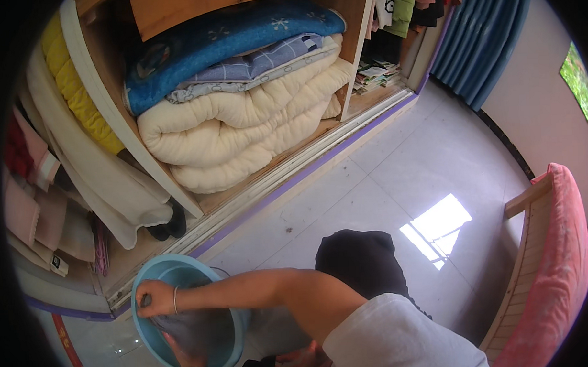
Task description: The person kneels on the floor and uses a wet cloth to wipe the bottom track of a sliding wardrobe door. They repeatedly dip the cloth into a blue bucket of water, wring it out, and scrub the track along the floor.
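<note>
A light blue plastic basin (237, 331) stands on the floor against the wardrobe's lower edge. Over its far left side, my right hand (155, 299) is curled around a bunched part of a dark grey cloth (202, 330); a silver bangle circles that wrist. Lower in the basin, my left hand (185, 350) holds the same cloth near the left wall, its fingers partly covered by the fabric. A gold-coloured band sits on the left wrist. Between the two hands the cloth hangs down inside the basin. My right forearm crosses above the rim and hides part of the interior.
An open wardrobe holds a folded cream quilt (243, 122), a blue blanket (240, 42) and hanging clothes. Its sliding-door track (293, 159) borders the tiled floor (324, 202). At right stands a wooden bed end with a pink cover (552, 271). Blue curtains (478, 41) hang behind.
</note>
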Tool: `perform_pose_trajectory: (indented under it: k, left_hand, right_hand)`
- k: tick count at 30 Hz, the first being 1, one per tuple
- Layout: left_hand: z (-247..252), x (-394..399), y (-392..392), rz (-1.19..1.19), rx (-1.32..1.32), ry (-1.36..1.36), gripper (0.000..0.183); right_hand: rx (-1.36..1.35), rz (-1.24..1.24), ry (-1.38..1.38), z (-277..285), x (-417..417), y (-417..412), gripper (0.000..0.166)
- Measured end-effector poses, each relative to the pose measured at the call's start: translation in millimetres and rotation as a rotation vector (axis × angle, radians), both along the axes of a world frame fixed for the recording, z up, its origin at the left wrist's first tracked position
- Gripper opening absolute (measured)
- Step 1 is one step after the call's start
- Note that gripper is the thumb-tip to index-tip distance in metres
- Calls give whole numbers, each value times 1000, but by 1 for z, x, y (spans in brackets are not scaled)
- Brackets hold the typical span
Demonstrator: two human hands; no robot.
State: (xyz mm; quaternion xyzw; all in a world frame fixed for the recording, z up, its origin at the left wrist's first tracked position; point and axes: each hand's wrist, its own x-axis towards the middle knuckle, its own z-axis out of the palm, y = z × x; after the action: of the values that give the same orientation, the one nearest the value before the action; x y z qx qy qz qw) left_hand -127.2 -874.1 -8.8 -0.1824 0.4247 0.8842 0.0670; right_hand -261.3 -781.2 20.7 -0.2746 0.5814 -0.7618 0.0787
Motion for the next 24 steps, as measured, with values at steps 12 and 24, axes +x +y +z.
perform_pose_trajectory:
  k: [12, 24]
  left_hand:
    - [-24, 10, -13, -253, 283, -141, 86]
    - [47, -3, -2, 361, 120, 143, 65]
  right_hand:
    - [-183, -83, 396, 36, 41, 15, 26]
    - [-154, -300, -332, 18, 68, 9, 25]
